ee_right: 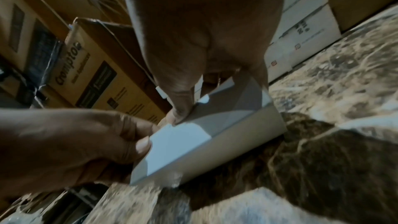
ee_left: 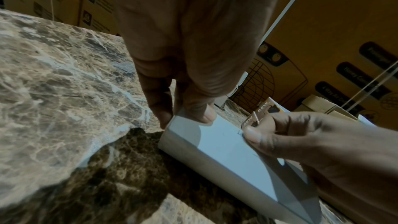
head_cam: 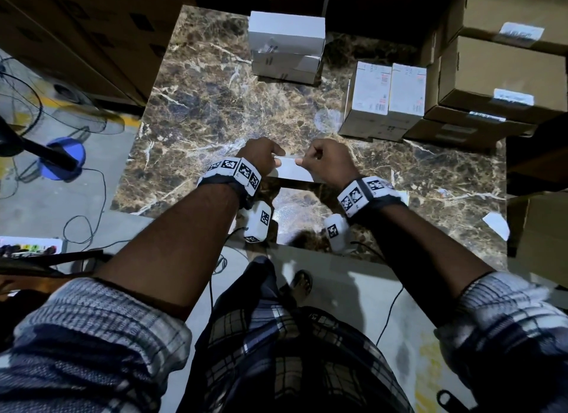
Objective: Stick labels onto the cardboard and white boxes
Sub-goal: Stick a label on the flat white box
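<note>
A flat white box lies on the marble table in front of me, between my two hands. My left hand pinches its far left corner, thumb on the top face and a finger down the far side. At the far right edge my right hand pinches the box, thumb on top and the other fingers curled. A thin bright strip runs between the fingertips in the head view; I cannot tell if it is a label or the box edge.
Stacked white boxes stand at the back of the table and more white boxes at the right. Labelled cardboard boxes are piled at the far right. A loose white slip lies near the front right corner.
</note>
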`<state>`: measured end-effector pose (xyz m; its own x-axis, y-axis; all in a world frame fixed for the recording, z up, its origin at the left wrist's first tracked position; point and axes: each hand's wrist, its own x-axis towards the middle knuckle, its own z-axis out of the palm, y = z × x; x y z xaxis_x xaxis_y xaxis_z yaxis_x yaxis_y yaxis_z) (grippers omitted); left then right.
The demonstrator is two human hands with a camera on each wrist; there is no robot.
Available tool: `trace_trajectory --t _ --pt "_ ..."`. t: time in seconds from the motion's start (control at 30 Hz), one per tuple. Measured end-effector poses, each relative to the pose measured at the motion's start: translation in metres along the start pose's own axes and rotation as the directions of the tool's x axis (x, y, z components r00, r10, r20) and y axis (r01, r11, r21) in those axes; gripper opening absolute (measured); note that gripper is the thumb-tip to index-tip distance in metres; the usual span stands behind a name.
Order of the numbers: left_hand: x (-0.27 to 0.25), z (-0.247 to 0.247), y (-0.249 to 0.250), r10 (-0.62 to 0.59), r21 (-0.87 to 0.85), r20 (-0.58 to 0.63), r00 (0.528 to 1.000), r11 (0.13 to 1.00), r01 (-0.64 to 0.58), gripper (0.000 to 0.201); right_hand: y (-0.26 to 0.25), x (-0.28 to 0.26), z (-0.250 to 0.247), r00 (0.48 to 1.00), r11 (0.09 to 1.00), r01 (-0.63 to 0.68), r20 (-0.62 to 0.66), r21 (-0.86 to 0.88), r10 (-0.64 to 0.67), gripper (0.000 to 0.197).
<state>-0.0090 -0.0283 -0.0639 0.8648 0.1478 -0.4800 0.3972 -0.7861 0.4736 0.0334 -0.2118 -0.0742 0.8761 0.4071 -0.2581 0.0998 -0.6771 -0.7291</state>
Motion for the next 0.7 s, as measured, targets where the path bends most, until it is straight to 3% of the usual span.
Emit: trace_trajectory --t 0.1,0.17,0.3,0.43,0.7 --pt "0.001 0.0 -0.001 -0.002 -0.002 0.006 1.0 1.0 0.002 0.035 0.006 0.003 -0.021 0.985 0.999 0.053 0.163 0.008 -0.054 0.004" --pt "0.001 0.002 -0.001 -0.004 -0.013 0.002 1.0 1.0 0.004 0.035 0.01 0.002 -0.029 0.978 0.997 0.075 0.195 -0.024 -0.069 0.015" --pt "0.001 0.001 0.0 -0.005 -0.006 -0.002 1.0 1.0 0.005 0.034 0.001 0.0 -0.017 0.98 0.973 0.166 0.137 -0.161 -0.145 0.026" --pt "0.001 0.0 0.002 0.003 0.006 -0.012 1.0 1.0 -0.003 0.032 -0.02 -0.004 0.006 0.967 0.944 0.255 0.078 -0.211 -0.243 0.023" --pt "0.002 0.001 -0.002 -0.027 -0.042 0.001 1.0 0.999 0.027 0.034 0.002 -0.01 -0.01 0.979 0.965 0.198 -0.013 -0.17 -0.204 0.017"
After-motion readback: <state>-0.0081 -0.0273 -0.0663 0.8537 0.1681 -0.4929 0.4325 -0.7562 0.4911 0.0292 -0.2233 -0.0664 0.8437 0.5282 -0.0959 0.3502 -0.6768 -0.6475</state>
